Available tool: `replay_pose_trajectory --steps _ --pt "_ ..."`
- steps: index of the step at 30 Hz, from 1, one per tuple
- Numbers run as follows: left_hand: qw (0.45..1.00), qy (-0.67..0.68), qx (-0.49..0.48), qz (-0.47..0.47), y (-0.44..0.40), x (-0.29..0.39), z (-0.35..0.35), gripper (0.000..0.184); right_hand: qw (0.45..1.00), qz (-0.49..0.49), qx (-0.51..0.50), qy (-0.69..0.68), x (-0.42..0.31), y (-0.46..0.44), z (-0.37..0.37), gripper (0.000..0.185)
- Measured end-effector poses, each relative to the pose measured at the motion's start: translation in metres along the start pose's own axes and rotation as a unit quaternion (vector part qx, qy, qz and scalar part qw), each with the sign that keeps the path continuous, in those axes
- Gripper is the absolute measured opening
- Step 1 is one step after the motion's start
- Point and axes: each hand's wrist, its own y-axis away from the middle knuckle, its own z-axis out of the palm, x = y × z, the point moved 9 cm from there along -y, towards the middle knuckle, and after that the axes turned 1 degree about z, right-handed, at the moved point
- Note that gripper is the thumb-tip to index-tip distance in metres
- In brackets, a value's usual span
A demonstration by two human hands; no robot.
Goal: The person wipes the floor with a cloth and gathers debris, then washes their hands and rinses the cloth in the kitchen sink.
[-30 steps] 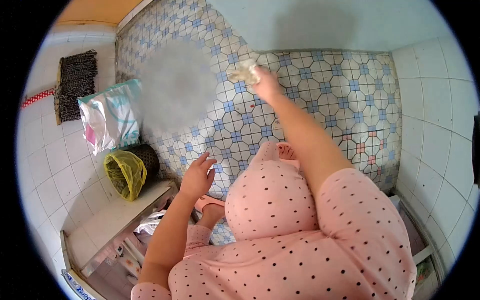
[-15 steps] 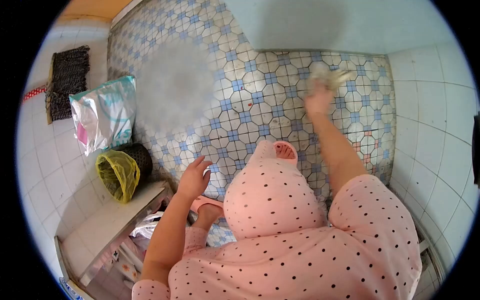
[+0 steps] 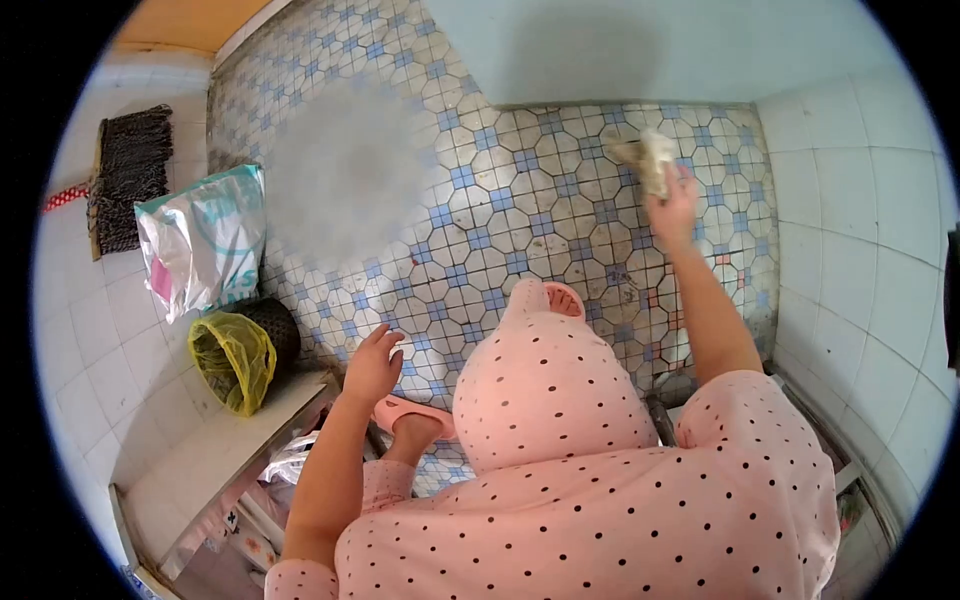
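My right hand [image 3: 673,205] holds a crumpled whitish cloth [image 3: 655,162] against the patterned tile floor [image 3: 560,215], at the upper right near the pale blue-green surface. Its fingers are closed on the cloth, and part of the cloth sticks out to the left. My left hand [image 3: 373,365] hangs above the floor at centre left, over my pink slipper [image 3: 425,415], with its fingers apart and nothing in them.
At the left a dark fringed mop head [image 3: 135,180] leans on the wall. Below it are a white and teal plastic bag [image 3: 205,240], a bin with a yellow liner [image 3: 232,360] and a light ledge [image 3: 215,455]. Tiled wall [image 3: 850,220] stands at the right.
My right hand has swept the cloth from the upper middle of the floor to the right, and the cloth now trails to its left. My left hand has shifted slightly left and down, still apart.
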Motion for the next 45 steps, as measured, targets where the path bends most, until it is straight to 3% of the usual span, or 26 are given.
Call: replay_pose_trajectory --steps 3,6,8,10,13,16,19,21,23,25,26,28,29,30,32,33,34,35,37,40,42,44,45 --pt "1.000 -0.002 -0.025 -0.005 -0.009 0.004 0.006 0.030 0.964 0.150 -0.159 0.150 0.080 0.007 0.019 0.058" --pt "1.000 -0.008 -0.010 0.015 -0.015 0.014 -0.005 0.030 0.957 0.211 -0.153 0.130 0.036 0.011 0.045 0.062" --pt "1.000 -0.001 0.001 0.009 -0.016 0.013 -0.009 0.031 0.980 0.095 -0.108 0.140 -0.018 0.020 0.080 0.060" --pt "1.000 0.014 0.005 -0.010 -0.015 0.012 -0.013 0.030 0.986 0.027 -0.152 0.067 -0.083 0.038 0.114 0.058" --pt "0.999 0.029 -0.008 -0.045 -0.012 0.004 -0.013 0.030 0.960 -0.086 -0.250 -0.089 -0.178 0.067 0.163 0.054" --pt "0.998 0.018 -0.026 -0.062 -0.005 -0.014 -0.002 0.031 0.927 -0.118 -0.293 -0.205 -0.224 0.068 0.159 0.053" --pt "0.994 0.040 -0.032 -0.095 0.009 -0.028 0.003 0.032 0.965 -0.105 -0.133 -0.199 -0.183 0.034 0.089 0.057" --pt "0.992 0.058 -0.031 -0.105 0.016 -0.045 0.012 0.032 0.988 -0.044 -0.120 -0.085 -0.113 0.022 0.049 0.063" --pt "0.994 0.046 -0.028 -0.096 0.018 -0.077 0.035 0.032 0.990 0.083 -0.115 -0.001 -0.021 0.027 0.009 0.061" --pt "0.995 0.023 -0.042 -0.090 0.019 -0.091 0.050 0.032 0.978 0.166 -0.021 0.123 0.055 0.049 -0.038 0.059" --pt "0.994 0.008 -0.052 -0.094 0.018 -0.092 0.054 0.032 0.945 0.312 -0.035 0.094 0.097 0.071 -0.044 0.063" --pt "0.990 -0.002 -0.075 -0.117 0.015 -0.091 0.060 0.030 0.816 0.575 -0.050 0.014 0.157 0.127 -0.039 0.072" --pt "0.991 0.000 -0.077 -0.107 0.013 -0.089 0.059 0.030 0.875 0.474 -0.022 0.100 0.148 0.130 -0.015 0.048" --pt "0.992 0.001 -0.077 -0.100 0.010 -0.085 0.056 0.030 0.925 0.371 0.071 0.037 0.123 0.140 0.017 0.045" --pt "0.994 0.001 -0.068 -0.080 0.003 -0.068 0.046 0.030 0.938 0.339 -0.051 0.044 0.015 0.109 0.049 0.045" --pt "0.996 -0.004 -0.065 -0.066 0.000 -0.066 0.043 0.030 0.962 0.266 -0.057 -0.036 -0.029 0.102 0.080 0.044" --pt "0.997 -0.013 -0.060 -0.054 -0.005 -0.062 0.041 0.029 0.955 0.235 -0.134 -0.121 -0.067 0.100 0.120 0.043" --pt "0.998 -0.026 -0.053 -0.036 -0.010 -0.054 0.036 0.031 0.901 0.282 -0.222 -0.244 -0.106 0.098 0.144 0.042" --pt "0.997 -0.013 -0.053 -0.049 -0.020 -0.040 0.024 0.031 0.941 0.044 -0.255 -0.217 -0.185 0.080 0.143 0.042" --pt "0.999 -0.041 -0.032 0.002 -0.034 -0.019 0.013 0.030 0.964 0.068 -0.137 -0.216 -0.151 0.039 0.076 0.041" --pt "1.000 -0.013 -0.019 0.006 -0.043 -0.018 0.012 0.030 0.961 0.177 -0.045 -0.206 -0.067 0.025 0.023 0.045" --pt "0.999 -0.018 -0.035 0.014 -0.055 -0.031 0.026 0.029 0.952 0.262 -0.056 -0.146 0.028 0.033 -0.037 0.042" --pt "0.998 -0.015 -0.057 0.007 -0.060 -0.034 0.033 0.028 0.928 0.336 0.090 -0.135 0.075 0.067 -0.074 0.033"
